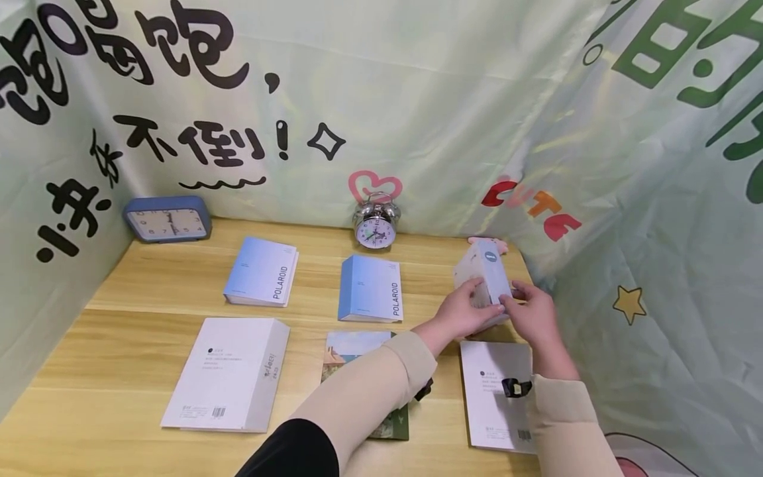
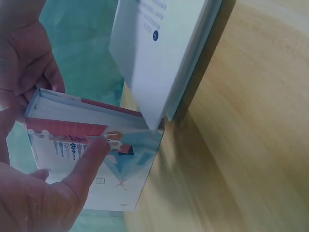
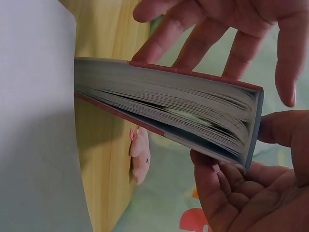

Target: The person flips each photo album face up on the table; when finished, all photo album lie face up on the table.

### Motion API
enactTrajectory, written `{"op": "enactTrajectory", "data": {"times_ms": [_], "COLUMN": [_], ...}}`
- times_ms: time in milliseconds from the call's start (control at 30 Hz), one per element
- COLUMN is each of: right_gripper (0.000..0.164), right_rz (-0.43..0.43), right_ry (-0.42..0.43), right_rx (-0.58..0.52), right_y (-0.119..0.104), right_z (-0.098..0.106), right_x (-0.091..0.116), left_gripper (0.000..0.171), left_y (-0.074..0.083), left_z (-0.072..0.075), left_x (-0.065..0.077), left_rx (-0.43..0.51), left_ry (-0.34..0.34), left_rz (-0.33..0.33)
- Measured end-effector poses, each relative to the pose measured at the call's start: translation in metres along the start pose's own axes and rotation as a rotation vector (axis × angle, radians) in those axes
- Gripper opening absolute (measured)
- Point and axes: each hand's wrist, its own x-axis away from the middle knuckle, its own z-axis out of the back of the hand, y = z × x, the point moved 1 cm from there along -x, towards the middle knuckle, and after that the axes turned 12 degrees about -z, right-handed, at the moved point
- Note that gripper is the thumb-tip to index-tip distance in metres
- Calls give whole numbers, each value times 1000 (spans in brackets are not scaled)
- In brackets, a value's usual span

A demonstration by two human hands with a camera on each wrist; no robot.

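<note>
A hardcover book with a pale spine stands upright at the table's back right, its covers slightly apart. My right hand pinches it at the spine, thumb against the spine and curled fingers on one cover, as the right wrist view shows. Fairly straight fingers of my left hand touch the opposite cover, which carries a red and blue picture. Page edges face the right wrist camera. Just in front of the hands lies a white book, partly covered by the right wrist.
Two blue Polaroid albums and a thick white book lie to the left. My left forearm overlaps a picture-covered book. A blue clock, silver alarm clock and pink plush toy stand along the back.
</note>
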Motion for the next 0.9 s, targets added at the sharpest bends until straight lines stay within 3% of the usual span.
{"op": "enactTrajectory", "data": {"times_ms": [300, 567, 700, 900], "right_gripper": [48, 47, 46, 48], "right_rz": [19, 55, 31, 27], "right_ry": [17, 26, -51, -252], "right_rx": [-29, -26, -13, -26], "right_y": [-3, -4, -1, 12], "right_z": [1, -3, -5, 1], "right_x": [2, 5, 1, -10], "left_gripper": [77, 74, 75, 79], "left_y": [1, -7, -8, -8], "left_z": [4, 3, 3, 4], "left_x": [-3, -5, -5, -4], "left_rx": [47, 36, 28, 35], "left_ry": [4, 55, 69, 87], "left_rz": [-14, -77, -71, -35]}}
